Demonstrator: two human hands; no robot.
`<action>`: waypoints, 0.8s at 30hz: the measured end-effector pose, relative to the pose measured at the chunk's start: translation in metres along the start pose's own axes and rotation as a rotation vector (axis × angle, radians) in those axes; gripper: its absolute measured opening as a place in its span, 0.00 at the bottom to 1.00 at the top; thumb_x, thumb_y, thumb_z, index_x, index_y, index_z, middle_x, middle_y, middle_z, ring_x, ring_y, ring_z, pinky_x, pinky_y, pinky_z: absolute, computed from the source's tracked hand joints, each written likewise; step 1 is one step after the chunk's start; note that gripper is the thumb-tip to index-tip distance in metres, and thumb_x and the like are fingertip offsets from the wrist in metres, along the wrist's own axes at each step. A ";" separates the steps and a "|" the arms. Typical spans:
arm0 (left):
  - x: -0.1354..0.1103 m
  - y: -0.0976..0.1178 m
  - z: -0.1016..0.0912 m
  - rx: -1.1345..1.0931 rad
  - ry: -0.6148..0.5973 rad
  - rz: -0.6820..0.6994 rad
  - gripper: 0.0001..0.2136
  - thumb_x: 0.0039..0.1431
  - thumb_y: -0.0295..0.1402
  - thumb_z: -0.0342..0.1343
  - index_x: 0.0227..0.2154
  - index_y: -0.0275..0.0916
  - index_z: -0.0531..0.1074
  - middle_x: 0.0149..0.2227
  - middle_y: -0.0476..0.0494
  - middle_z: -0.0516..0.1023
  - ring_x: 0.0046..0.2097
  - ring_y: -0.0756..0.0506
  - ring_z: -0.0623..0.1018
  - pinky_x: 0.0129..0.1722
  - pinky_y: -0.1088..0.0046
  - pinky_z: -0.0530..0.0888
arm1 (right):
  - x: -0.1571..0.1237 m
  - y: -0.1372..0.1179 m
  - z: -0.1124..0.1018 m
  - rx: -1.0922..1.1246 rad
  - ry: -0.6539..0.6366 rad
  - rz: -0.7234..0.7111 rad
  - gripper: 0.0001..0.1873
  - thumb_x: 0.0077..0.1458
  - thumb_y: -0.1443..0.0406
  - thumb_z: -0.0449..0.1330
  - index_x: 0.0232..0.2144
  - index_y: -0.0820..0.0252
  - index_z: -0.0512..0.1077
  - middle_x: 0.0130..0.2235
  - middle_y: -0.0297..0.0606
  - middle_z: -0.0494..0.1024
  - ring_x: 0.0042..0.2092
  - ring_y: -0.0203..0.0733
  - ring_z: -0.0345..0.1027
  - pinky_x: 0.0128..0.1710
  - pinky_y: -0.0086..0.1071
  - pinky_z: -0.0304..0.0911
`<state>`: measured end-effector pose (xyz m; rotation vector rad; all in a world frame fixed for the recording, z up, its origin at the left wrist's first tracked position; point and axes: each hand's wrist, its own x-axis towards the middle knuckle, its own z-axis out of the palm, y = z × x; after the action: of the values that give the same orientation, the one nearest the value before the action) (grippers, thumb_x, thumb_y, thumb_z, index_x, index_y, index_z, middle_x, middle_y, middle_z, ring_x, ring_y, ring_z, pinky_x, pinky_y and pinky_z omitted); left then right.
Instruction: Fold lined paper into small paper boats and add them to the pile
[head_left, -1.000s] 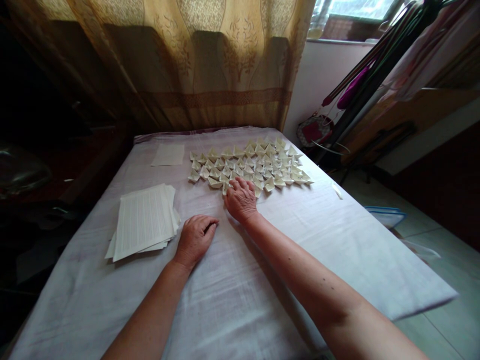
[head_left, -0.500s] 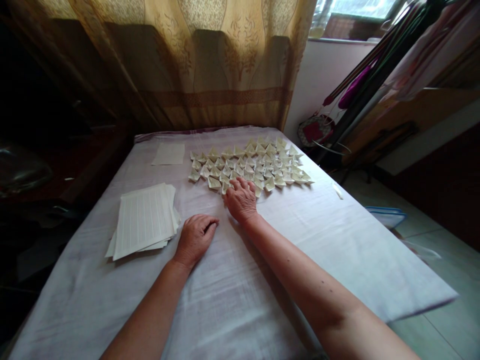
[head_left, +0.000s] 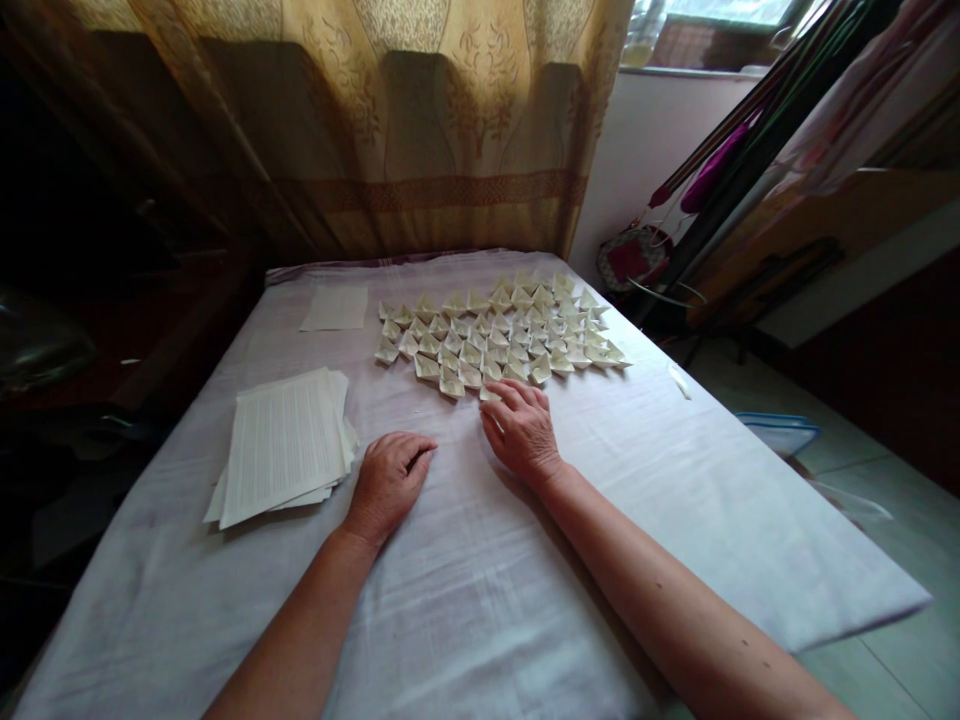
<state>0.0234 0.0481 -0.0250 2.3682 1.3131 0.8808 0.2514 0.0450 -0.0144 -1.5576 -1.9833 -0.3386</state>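
Observation:
Several small boats folded from pale paper (head_left: 471,354) stand in close rows toward the far side of the table. At the front edge of these rows, my right hand (head_left: 523,428) has its bent fingers against a folded paper boat (head_left: 489,391), partly covering it. It looks lightly gripped. My left hand (head_left: 390,480) rests on the cloth, fingers curled in and thumb against the index finger; nothing shows in it. To its left lies an uneven stack of printed paper sheets (head_left: 285,440).
A white cloth (head_left: 465,600) covers the table. One loose sheet (head_left: 335,308) lies at the back left, and a small white strip (head_left: 679,381) near the right edge. A patterned curtain (head_left: 420,150) hangs behind. Poles and a bag (head_left: 634,258) stand at the right.
My right hand has drawn back from over the boats and shifted right, uncovering some in the front row. My left hand stays in about the same place.

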 end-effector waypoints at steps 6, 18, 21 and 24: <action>-0.002 -0.002 0.001 0.009 0.018 0.016 0.08 0.61 0.30 0.52 0.36 0.42 0.78 0.38 0.44 0.83 0.43 0.42 0.79 0.47 0.60 0.73 | -0.014 0.024 -0.001 0.040 0.093 0.021 0.09 0.59 0.68 0.56 0.34 0.55 0.77 0.48 0.41 0.79 0.54 0.48 0.66 0.53 0.41 0.55; -0.004 0.016 -0.028 0.251 0.180 0.329 0.08 0.64 0.27 0.52 0.41 0.41 0.75 0.41 0.45 0.83 0.45 0.44 0.79 0.51 0.64 0.72 | -0.012 0.020 -0.002 0.220 0.114 0.006 0.09 0.60 0.68 0.56 0.34 0.55 0.76 0.40 0.37 0.81 0.44 0.44 0.70 0.50 0.38 0.60; -0.004 0.002 -0.050 0.414 0.285 0.156 0.09 0.64 0.32 0.51 0.43 0.41 0.75 0.43 0.43 0.82 0.48 0.42 0.79 0.53 0.62 0.71 | -0.012 0.023 -0.001 0.243 0.130 0.014 0.09 0.60 0.68 0.56 0.33 0.56 0.76 0.40 0.37 0.81 0.43 0.43 0.70 0.50 0.38 0.61; -0.009 -0.023 -0.069 0.576 0.239 -0.236 0.18 0.63 0.43 0.50 0.50 0.38 0.72 0.52 0.36 0.77 0.54 0.36 0.75 0.55 0.56 0.69 | -0.013 0.025 0.001 0.256 0.137 0.022 0.08 0.60 0.68 0.56 0.34 0.56 0.76 0.40 0.37 0.81 0.43 0.43 0.70 0.50 0.38 0.61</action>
<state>-0.0386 0.0504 0.0128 2.4729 2.1349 0.8124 0.2765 0.0423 -0.0263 -1.3568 -1.8234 -0.1691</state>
